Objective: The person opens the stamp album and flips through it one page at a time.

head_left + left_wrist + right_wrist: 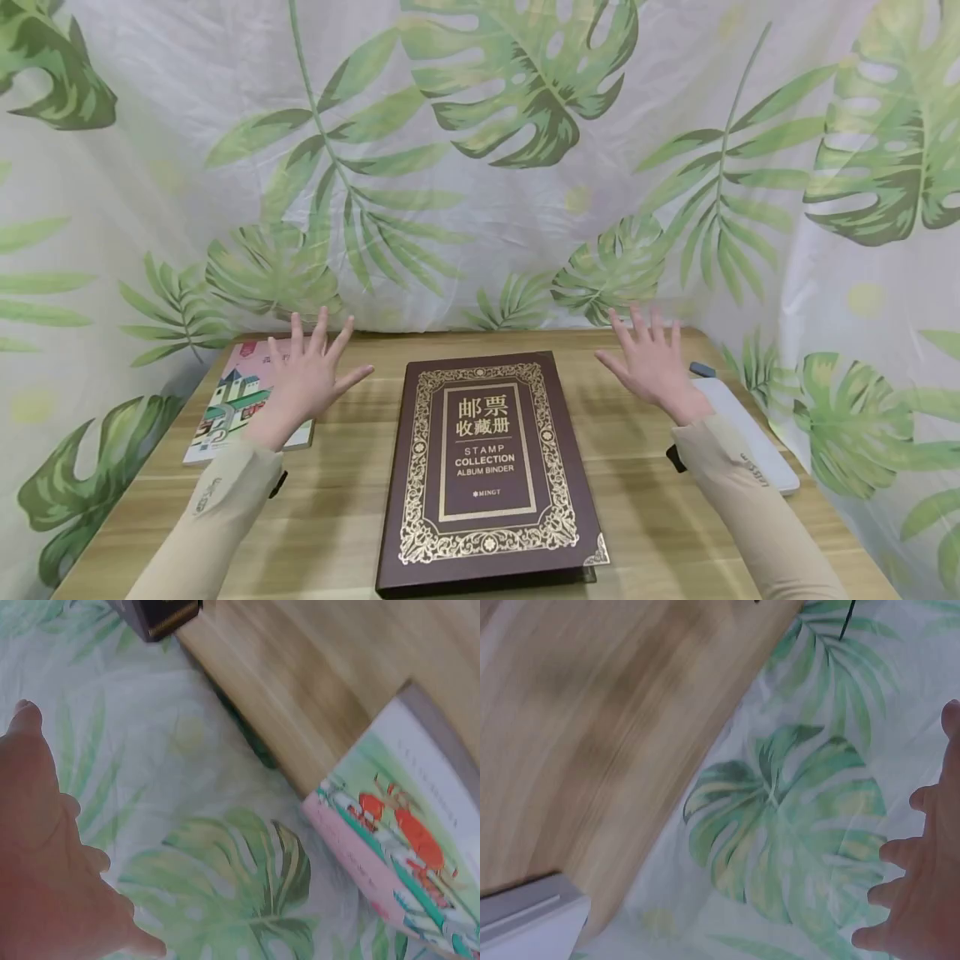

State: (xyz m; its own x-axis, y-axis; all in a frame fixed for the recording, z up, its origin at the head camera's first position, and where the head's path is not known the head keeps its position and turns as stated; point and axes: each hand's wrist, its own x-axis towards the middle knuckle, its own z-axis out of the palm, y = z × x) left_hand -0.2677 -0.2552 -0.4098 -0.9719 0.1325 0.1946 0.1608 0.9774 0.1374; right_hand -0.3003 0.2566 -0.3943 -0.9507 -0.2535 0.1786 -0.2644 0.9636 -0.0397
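Note:
A dark brown stamp album [491, 467] with gold ornament lies closed in the middle of the wooden table. To its left, my left hand [309, 379] is held up with fingers spread, overlapping a colourful book [232, 408] in the head view. My right hand [651, 367] is raised on the other side, fingers spread too, near a white flat case [746, 429]. Neither hand holds anything. In the left wrist view the left hand [60, 855] shows at the left edge, apart from the book [405, 825]. The right hand [922, 870] appears at the right edge of its wrist view.
Behind the table [337, 517] hangs a white curtain [510, 208] printed with green leaves, which also runs down both sides. A small blue-grey object [702, 369] lies by the far end of the white case, near the table's right edge.

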